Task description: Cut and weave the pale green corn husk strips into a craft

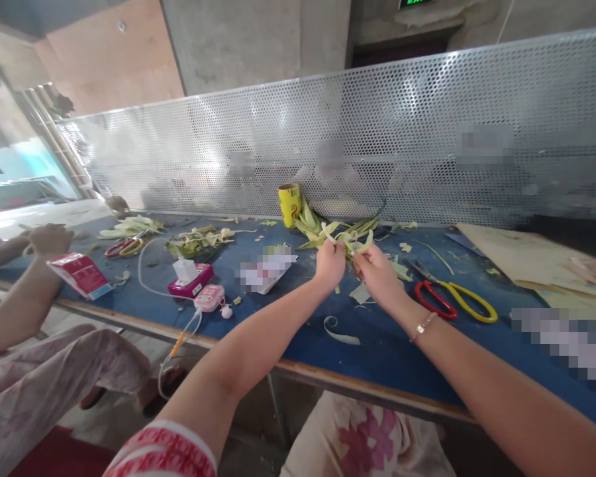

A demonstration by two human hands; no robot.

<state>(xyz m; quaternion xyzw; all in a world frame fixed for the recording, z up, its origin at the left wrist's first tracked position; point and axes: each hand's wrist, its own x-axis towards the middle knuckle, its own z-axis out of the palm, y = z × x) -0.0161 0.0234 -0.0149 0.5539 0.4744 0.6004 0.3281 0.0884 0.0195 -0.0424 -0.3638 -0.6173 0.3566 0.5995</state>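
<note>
Pale green husk strips [350, 240] are pinched between my two hands above the blue tabletop. My left hand [330, 265] closes on one side of them, and close by on the right my right hand [375, 268] grips the other side. Behind the hands lies a heap of green husk leaves [310, 225], leaning by a yellow cylindrical container [290, 205]. To the right of my right hand rest scissors [451, 301] with one red and one yellow handle. A curled pale strip [340, 332] lies in front. My fingertips are partly covered by the strips.
At left, another person's hand [52, 240] works near a red packet [82, 275]. A purple power socket [191, 281] with a white plug and cable, a pink case [209, 298] and a phone [268, 270] lie left of me. A perforated metal screen [402, 119] stands behind; cardboard [516, 255] lies right.
</note>
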